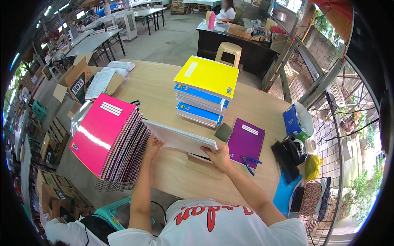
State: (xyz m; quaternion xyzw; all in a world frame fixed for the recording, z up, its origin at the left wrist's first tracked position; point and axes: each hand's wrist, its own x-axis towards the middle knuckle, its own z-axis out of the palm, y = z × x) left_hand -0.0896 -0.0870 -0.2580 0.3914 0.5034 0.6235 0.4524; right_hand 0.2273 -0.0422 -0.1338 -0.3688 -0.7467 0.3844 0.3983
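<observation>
Between my two hands a block of white sheets point(180, 137) stands tilted on its long edge above the table. My left hand point(153, 146) grips its left end, and my right hand point(218, 156) pinches the right end with the thumb on the near face. Under it lies a brown cardboard piece point(201, 166). Close to my left hand rises a tall stack of spiral notebooks with a pink cover point(102, 127) on top. A purple spiral notebook point(250, 143) lies right of my right hand, with blue-handled pliers point(248, 164) on its lower edge.
Beyond the sheets stands a pile of paper blocks with a yellow cover point(207, 76) on top. A dark grey-green block point(223, 132) sits beside it. Black binding coils point(285, 162), tape rolls point(311, 144) and a yellow bag point(314, 166) crowd the right edge. Cardboard boxes point(78, 82) stand at left.
</observation>
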